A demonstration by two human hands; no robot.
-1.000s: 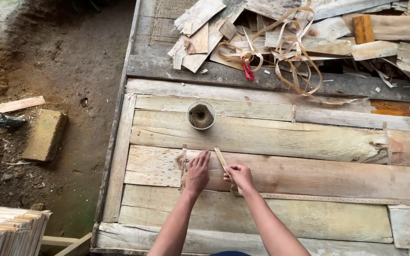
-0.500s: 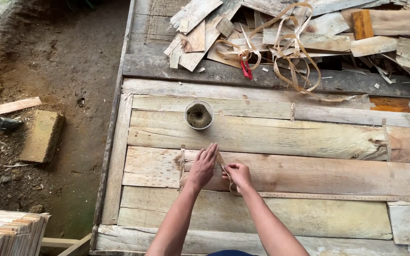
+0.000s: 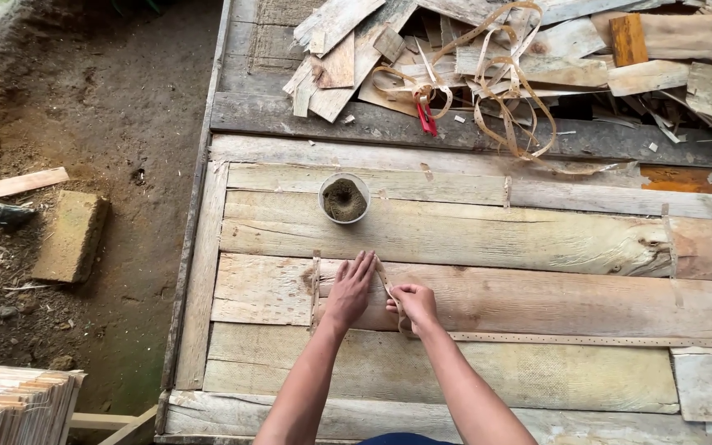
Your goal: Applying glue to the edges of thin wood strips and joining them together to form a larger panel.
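Wooden boards made the table [image 3: 537, 239]. Below the round cup [image 3: 344, 199], the left hand [image 3: 348, 290] lay flat with fingers spread, pinning things down, while the right hand [image 3: 414, 305] pinched a thin strip [image 3: 386, 288] tight.

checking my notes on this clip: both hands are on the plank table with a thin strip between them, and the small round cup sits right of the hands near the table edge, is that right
Not quite. In the head view the small round cup sits beyond the hands, further up the plank table, not to their right. The rest holds: left hand and right hand are on the planks with the thin strip between them.
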